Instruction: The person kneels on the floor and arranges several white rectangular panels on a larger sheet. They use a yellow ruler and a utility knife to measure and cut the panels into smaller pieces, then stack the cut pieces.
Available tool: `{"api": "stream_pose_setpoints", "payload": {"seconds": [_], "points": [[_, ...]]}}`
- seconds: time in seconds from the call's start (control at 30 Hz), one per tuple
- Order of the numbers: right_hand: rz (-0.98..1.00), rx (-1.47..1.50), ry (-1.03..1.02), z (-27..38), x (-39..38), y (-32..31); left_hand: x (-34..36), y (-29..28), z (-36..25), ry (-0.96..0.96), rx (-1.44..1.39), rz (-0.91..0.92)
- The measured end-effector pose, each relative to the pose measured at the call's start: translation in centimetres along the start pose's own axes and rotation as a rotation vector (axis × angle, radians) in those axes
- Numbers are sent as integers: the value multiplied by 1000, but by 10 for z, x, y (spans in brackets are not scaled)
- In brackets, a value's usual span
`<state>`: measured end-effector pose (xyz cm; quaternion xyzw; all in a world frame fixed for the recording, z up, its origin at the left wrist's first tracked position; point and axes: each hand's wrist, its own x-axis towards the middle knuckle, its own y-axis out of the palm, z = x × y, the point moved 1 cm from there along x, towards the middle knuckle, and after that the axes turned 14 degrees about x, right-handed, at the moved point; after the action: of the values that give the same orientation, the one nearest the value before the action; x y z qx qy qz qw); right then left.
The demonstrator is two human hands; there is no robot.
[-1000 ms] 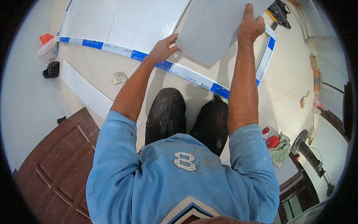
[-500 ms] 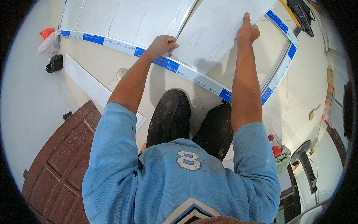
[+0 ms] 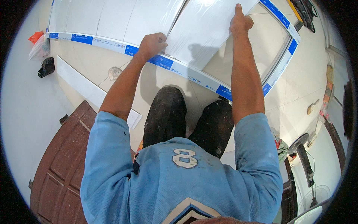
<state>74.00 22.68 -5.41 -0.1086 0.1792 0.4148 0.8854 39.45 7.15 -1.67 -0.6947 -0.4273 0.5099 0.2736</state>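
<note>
A loose white panel [image 3: 194, 33] with a glossy, film-like surface lies at an angle inside a white frame [image 3: 128, 49] bearing blue printed film. My right hand [image 3: 240, 24] grips its right edge, thumb stretched along the top and the other fingers curled under. At the near left corner of the same panel, my left hand [image 3: 152, 45] is closed with thumb and fingers pinched, just above the frame's near rail; the fingertips are partly hidden. Further left, white panel strips [image 3: 112, 18] fill the frame, and a thin dark gap runs between them and the loose panel.
A narrow white strip [image 3: 80, 80] lies on the tiled floor beside a brown panelled door [image 3: 71, 160]. Plastic bags [image 3: 40, 48] and a black bundle [image 3: 46, 67] sit at the left wall. A standing fan [image 3: 307, 168] is at right; a brush [image 3: 312, 107] lies on the floor.
The view has shifted a little. My right hand has moved slightly away from me with the panel's right edge. My left hand stays at the panel's near left corner.
</note>
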Motion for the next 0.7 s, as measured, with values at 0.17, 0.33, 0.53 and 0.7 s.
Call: {"api": "stream_pose_setpoints", "payload": {"seconds": [0.17, 0.33, 0.53, 0.7], "points": [[37, -24, 22, -6, 3, -1, -7, 4, 5, -61, -141, -10], [76, -209, -51, -14, 7, 2, -13, 8, 14, -39, -146, -102], [82, -470, -154, -48, 23, 20, -27, 8, 4, 90, 267, -465], [73, -238, -51, -40, 16, 20, -23, 19, -4, 118, 339, -369]]}}
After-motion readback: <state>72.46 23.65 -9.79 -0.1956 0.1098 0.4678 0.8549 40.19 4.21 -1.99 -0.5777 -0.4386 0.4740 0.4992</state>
